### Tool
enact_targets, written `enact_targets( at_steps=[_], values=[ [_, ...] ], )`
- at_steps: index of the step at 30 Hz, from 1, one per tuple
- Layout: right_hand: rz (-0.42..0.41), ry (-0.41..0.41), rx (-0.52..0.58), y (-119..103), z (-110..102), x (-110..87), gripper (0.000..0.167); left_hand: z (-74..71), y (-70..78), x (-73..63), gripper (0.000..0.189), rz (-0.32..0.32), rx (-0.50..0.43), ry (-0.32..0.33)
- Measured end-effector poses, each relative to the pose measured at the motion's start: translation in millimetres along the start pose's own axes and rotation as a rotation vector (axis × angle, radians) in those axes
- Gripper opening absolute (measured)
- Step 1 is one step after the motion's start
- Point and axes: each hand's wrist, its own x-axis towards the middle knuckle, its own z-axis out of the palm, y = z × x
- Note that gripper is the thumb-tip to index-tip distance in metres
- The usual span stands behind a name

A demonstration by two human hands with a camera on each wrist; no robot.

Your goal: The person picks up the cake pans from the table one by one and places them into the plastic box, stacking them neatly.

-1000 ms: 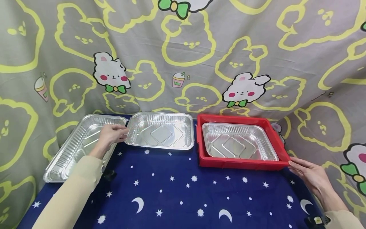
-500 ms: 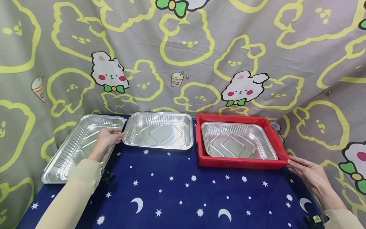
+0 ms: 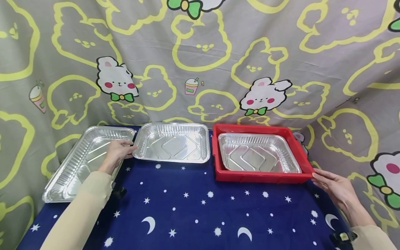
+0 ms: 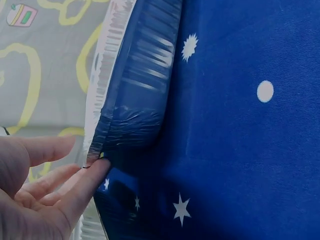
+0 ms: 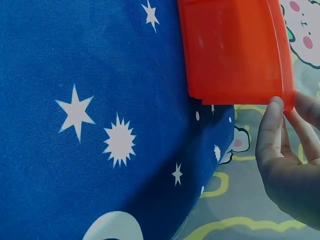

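In the head view, a foil tray point(image 3: 172, 144) sits in the middle at the back of the table. My left hand point(image 3: 118, 152) is at its near left corner. In the left wrist view, fingertips point(image 4: 102, 165) touch the underside of the tray's rim, while the thumb stands apart from it. At the right is a red plastic bin point(image 3: 265, 177) with a second foil tray point(image 3: 254, 158) lying inside. My right hand point(image 3: 337, 191) pinches the bin's near right corner, thumb and fingers on either side of the rim in the right wrist view.
A third foil tray point(image 3: 67, 177) lies slanted at the left, partly under my left arm. A dark blue cloth point(image 3: 187, 215) with stars and moons covers the table. A grey patterned curtain point(image 3: 212, 62) hangs behind and at the sides.
The left hand's fingers have shifted slightly down at the middle tray's corner. The head view has turned a little. The right hand keeps its place on the bin's corner.
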Motion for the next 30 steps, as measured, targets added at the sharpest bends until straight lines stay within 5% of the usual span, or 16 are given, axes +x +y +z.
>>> enact_targets(
  at_steps=[18,30],
  values=[
    [-0.011,0.008,-0.001,-0.8,3.4,0.6,0.027,0.3,-5.2,5.0,0.057,-0.042,-0.021,-0.108],
    [0.005,0.017,0.003,-1.2,2.5,-2.6,0.030,2.1,-4.9,-3.7,0.055,0.031,-0.037,-0.085]
  ],
)
